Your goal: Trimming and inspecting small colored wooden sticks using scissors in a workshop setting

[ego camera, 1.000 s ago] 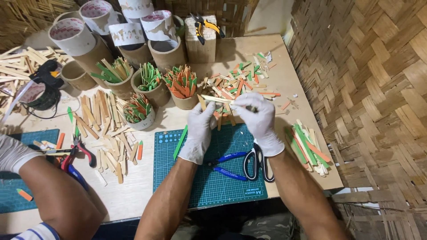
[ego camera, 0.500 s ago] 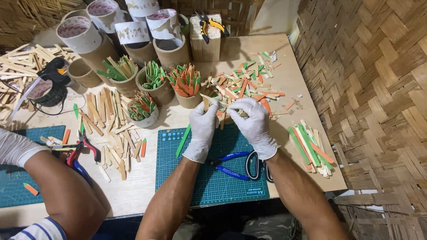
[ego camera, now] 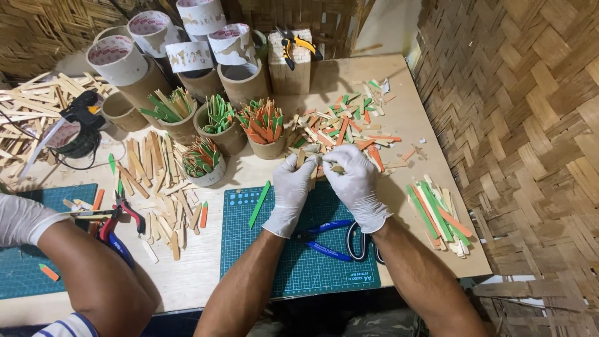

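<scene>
Both gloved hands meet over the far edge of the green cutting mat (ego camera: 299, 249), left hand (ego camera: 293, 187) and right hand (ego camera: 355, 184) each in a closed grip on the same small bundle of wooden sticks (ego camera: 312, 163). Its long axis runs away from the person, toward the scattered coloured sticks (ego camera: 349, 128) on the desk (ego camera: 349, 81). Forearms angle inward, wrists raised, blue-handled pliers (ego camera: 327, 240) lying just below the right wrist.

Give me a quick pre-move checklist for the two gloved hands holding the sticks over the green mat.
1. Left hand grips plain wooden sticks: ok.
2. Right hand on the same bundle: ok.
3. Stick count in the bundle: cannot tell.
4. Blue-handled cutters lie on the green cutting mat, partly under the right wrist: not ok.
5. Loose green stick lies apart from both hands: ok.
6. Co-worker's arm stays on the other mat, apart: ok.
</scene>
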